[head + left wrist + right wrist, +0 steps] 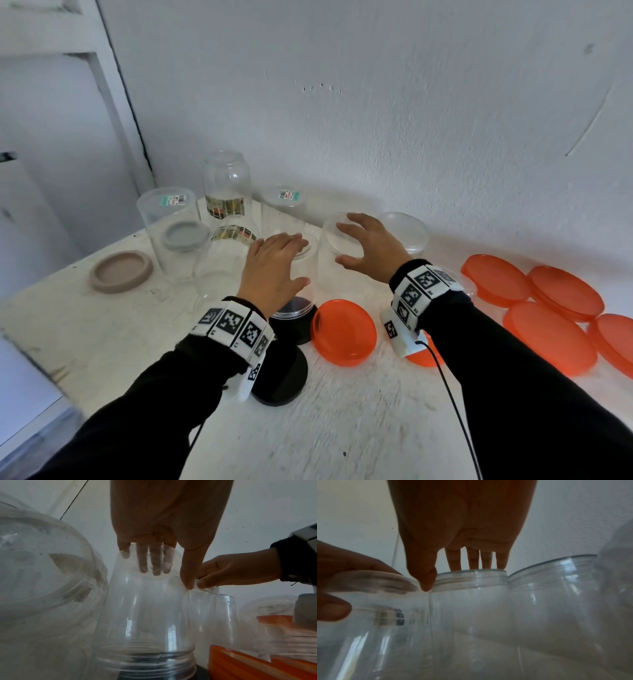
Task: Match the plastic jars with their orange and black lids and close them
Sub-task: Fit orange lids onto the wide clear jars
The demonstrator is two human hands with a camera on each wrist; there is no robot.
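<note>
A clear plastic jar [295, 297] [145, 615] stands upside down with its threaded mouth on a black lid [297, 331]. My left hand [281, 263] [154, 520] grips it from above, fingers over its base and thumb down its side. Just to the right stands an upright open clear jar [334, 277] [471, 601]. My right hand [370, 246] [462, 534] spans its mouth, fingers over the far rim and thumb at the near rim. An orange lid [344, 332] lies in front of it. A second black lid [284, 380] lies under my left wrist.
Several orange lids [548, 308] lie at the right. More clear jars [168, 233] stand at the back left, one over a grey lid [186, 234]. A beige lid [121, 272] lies at the left, another open jar [406, 228] by the wall.
</note>
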